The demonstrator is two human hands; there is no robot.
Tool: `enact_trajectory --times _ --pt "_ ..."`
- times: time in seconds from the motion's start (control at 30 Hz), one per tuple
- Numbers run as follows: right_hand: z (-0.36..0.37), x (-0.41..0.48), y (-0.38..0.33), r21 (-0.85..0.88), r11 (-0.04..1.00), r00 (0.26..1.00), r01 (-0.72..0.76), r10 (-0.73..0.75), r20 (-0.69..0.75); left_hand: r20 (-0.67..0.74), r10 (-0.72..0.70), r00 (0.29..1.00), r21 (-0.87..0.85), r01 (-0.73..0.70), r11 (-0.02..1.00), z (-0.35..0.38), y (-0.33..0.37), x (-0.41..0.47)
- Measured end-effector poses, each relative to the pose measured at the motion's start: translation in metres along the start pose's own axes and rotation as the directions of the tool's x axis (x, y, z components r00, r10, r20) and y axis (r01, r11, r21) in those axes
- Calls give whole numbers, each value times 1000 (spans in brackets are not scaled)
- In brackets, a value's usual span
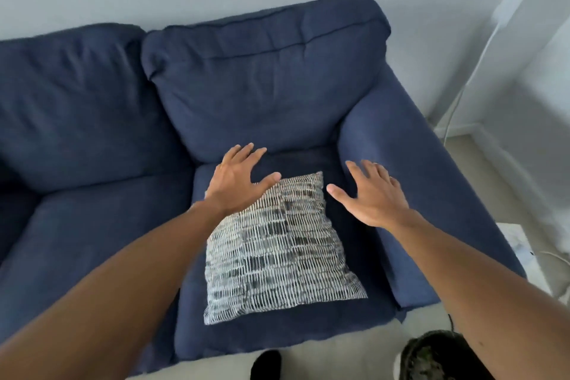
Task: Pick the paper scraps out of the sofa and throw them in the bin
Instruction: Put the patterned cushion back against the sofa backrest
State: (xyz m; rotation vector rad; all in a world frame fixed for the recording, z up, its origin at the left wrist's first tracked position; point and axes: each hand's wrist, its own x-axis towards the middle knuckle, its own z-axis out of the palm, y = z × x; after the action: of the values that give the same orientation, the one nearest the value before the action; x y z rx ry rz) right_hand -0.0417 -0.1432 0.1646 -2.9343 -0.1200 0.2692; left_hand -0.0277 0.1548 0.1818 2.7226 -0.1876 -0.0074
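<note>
A dark blue sofa (92, 225) fills the view. On its right seat lies a black-and-white patterned cushion (277, 253). My left hand (237, 179) hovers over the cushion's far left corner, fingers spread, holding nothing. My right hand (373, 194) is open too, just right of the cushion's far corner, near the sofa's right armrest (431, 194). No paper scraps show anywhere on the sofa. A dark round container (431, 355), possibly the bin, sits on the floor at the bottom right, partly hidden by my right forearm.
A white wall stands behind the sofa. A white cable (462, 95) hangs down the wall at the right. Pale floor runs along the sofa's front, with a dark foot (266, 364) on it. A white object (515, 237) lies beyond the armrest.
</note>
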Motion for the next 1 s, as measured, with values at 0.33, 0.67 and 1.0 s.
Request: enact_trajectory --times 0.33,0.67,1.0 --pt "42 38 -58 -26 989 985 145 -142 103 -31 -253 967 -58 251 966 10 -84 -51" --pt "90 46 -50 35 998 980 49 -55 191 65 -398 915 -204 403 892 60 -106 -73" --pt "160 34 -32 141 961 930 -236 181 319 219 -535 816 -328 578 747 130 -113 -84"
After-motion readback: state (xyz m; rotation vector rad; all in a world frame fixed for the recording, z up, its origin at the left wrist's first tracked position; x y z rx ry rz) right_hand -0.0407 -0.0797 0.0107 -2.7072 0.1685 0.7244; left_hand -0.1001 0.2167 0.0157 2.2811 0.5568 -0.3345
